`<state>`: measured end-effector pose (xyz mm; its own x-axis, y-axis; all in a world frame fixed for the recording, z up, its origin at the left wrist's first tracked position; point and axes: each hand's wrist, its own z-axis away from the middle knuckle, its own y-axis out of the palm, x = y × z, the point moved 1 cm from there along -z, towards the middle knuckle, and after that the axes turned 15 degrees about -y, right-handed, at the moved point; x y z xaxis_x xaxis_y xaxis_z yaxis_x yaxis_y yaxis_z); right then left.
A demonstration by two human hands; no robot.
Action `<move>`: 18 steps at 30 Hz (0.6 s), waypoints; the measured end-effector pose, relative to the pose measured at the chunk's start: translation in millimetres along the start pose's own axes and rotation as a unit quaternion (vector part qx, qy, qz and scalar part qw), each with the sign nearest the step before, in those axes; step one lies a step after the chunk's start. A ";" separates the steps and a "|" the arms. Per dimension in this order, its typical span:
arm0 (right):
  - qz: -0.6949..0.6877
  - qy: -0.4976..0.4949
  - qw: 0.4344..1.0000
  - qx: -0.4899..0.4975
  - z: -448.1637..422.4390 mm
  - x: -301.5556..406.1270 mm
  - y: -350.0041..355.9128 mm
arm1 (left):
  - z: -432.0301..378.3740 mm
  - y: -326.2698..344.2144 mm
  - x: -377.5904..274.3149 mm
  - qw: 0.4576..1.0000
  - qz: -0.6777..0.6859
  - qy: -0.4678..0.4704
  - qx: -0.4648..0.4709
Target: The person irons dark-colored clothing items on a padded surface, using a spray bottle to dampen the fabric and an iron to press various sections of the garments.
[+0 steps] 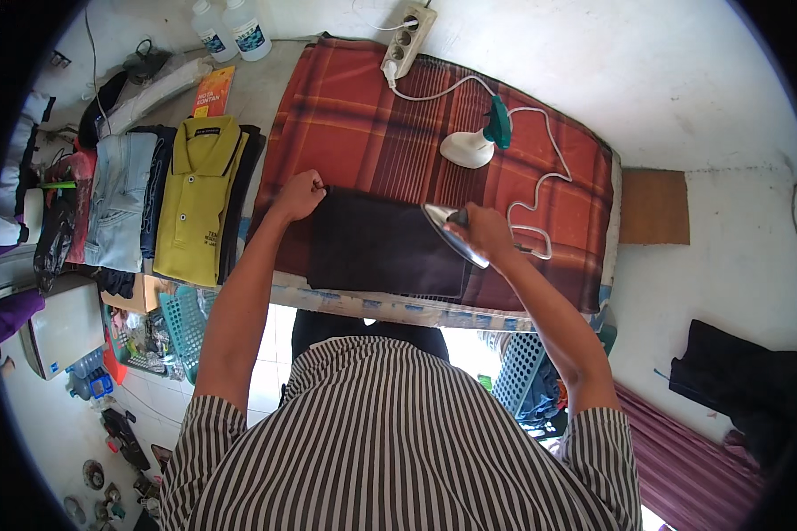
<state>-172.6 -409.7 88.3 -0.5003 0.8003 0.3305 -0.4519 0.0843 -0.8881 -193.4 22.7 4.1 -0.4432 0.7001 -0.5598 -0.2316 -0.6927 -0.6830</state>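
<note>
A dark folded cloth [382, 245] lies on a red plaid cloth [345, 113] that covers the table. At its upper left corner is my left hand [301, 195], fingers curled and pinching the cloth's edge. My right hand [483, 232] grips the dark handle of a clothes iron [457, 240], whose soleplate edge is over the right end of the dark cloth. Farther back on the plaid cloth stands a white and green spray bottle [471, 146], lying partly across the iron's pale cord [538, 192]. The cord's other part runs near a power strip [408, 40].
Left of the plaid cloth lie a folded yellow-green polo shirt [196, 199], folded light blue jeans [119, 199] and other folded clothes. Two plastic bottles [247, 33] stand behind them. Green plastic baskets [521, 365] are below the table on both sides. A white wall [538, 46] borders the back.
</note>
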 end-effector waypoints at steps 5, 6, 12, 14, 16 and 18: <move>-0.048 -0.105 0.993 -0.006 -13.5 43.9 8.9 | -2.1 -0.7 1.0 1.000 0.009 0.005 0.009; -0.031 -0.123 0.992 0.002 -18.6 60.3 17.8 | -2.1 -0.1 1.9 1.000 0.013 -0.009 0.019; -0.032 -0.126 0.989 -0.074 -62.5 65.8 -5.6 | -2.2 0.4 2.7 1.000 0.001 0.001 0.004; -0.024 -0.095 0.995 -0.031 -63.0 67.8 -10.2 | -2.7 0.1 2.1 1.000 0.001 0.014 -0.001; -0.027 -0.144 0.989 0.034 -60.7 78.3 -7.4 | -3.9 -0.3 1.5 1.000 -0.002 0.010 -0.002; -0.015 -0.210 0.974 0.083 -58.1 98.5 4.5 | -3.5 0.7 1.8 1.000 -0.002 -0.008 0.011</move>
<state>-181.0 -296.0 98.3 -0.7277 0.4821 0.4879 -0.5662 -0.0207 -0.8240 -191.4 24.1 1.0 -0.4555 0.7001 -0.5498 -0.2516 -0.6937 -0.6749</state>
